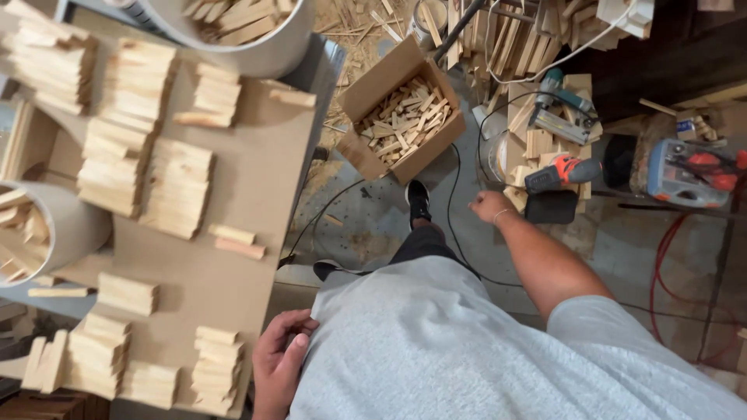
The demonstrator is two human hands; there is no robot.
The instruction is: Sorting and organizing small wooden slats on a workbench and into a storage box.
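Note:
My left hand (278,359) rests against my grey shirt at the edge of the brown worktable (257,179), fingers curled and holding nothing. My right hand (490,207) reaches out over the concrete floor, fingers loosely closed and empty, close to a red and black cordless drill (562,173). Stacks of small wood pieces (177,187) cover the table. A cardboard box (401,109) full of wood offcuts stands on the floor ahead of my foot (419,201).
Two white buckets (58,225) (249,39) with wood pieces sit by the table. A teal nail gun (560,109), a saw (689,173), wood scraps and black and red cables lie to the right.

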